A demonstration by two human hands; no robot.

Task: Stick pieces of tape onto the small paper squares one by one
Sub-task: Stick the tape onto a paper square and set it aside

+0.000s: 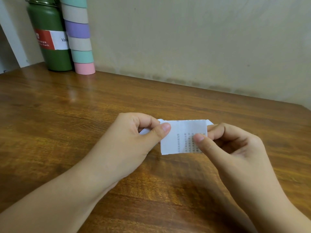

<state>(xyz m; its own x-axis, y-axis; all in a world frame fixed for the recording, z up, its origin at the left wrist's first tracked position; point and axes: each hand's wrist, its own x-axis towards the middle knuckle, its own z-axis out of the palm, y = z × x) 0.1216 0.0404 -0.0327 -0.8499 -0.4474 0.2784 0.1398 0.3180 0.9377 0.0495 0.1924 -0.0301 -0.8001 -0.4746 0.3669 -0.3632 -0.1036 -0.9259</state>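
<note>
bottle label, white part: "Vac", rest cut off by tape rolls, on green bottle (50, 36)
bottle label, red part: small white print ending "Earth", line above too blurred to read, small white logo top left
paper square (183, 137): approx 4 columns of printed Chinese chars, running sideways, too small and blurred to read

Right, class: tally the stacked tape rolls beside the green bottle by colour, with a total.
Mint green tape rolls: 2
Beige tape rolls: 2
Purple tape roll: 1
Pink tape roll: 1
Total: 6 visible; the stack runs past the top edge.
</note>
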